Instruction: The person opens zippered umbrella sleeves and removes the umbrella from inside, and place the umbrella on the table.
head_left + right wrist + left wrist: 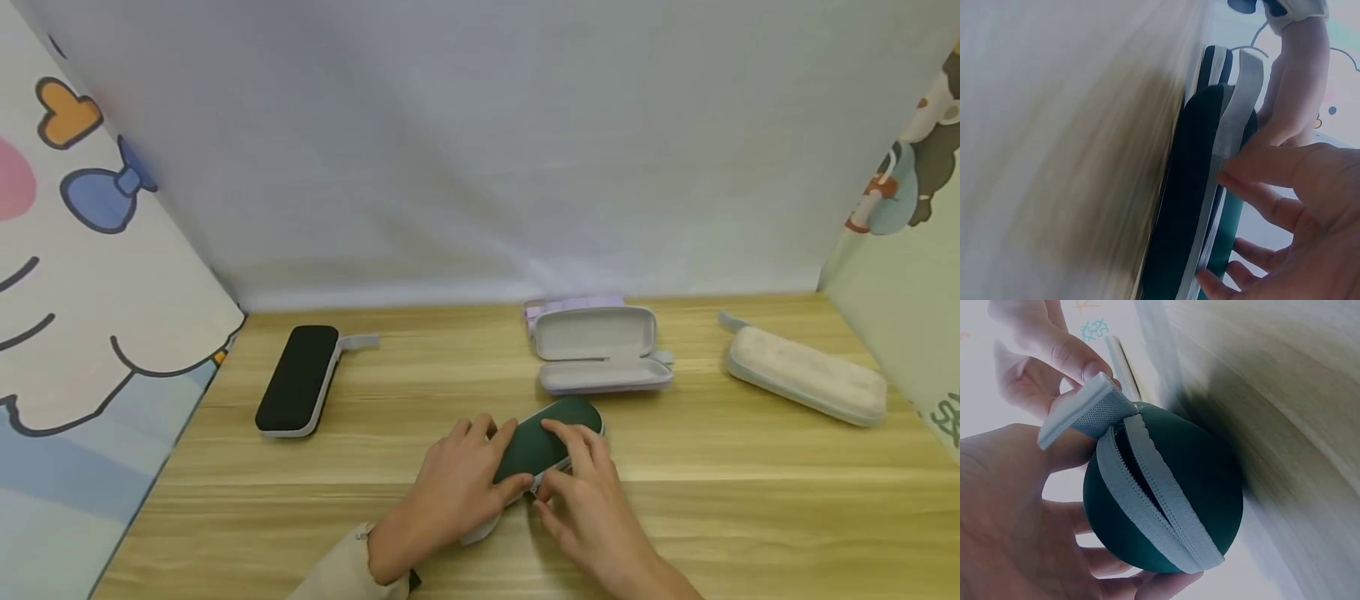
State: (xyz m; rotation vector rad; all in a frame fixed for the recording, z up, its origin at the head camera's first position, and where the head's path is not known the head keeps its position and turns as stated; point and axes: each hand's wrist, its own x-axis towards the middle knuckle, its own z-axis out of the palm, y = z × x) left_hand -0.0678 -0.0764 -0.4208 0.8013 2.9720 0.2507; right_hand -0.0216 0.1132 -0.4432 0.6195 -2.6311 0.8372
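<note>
A dark green zip-up glasses case lies slantwise on the table, front and centre. Over its left part my left hand grips it, fingers across the lid and thumb along the near side. My right hand pinches at the zipper on the near side with thumb and index finger, other fingertips on the case. The zipper pull itself is hidden by those fingertips. In the left wrist view a grey fabric tab sticks out by the zipper, whose two rows stand slightly apart at the case's end.
Behind the green case, a pale glasses case stands unzipped with its lid up, a lilac item behind it. A black case lies at left, a cream one at right. Walls border the table's back and sides.
</note>
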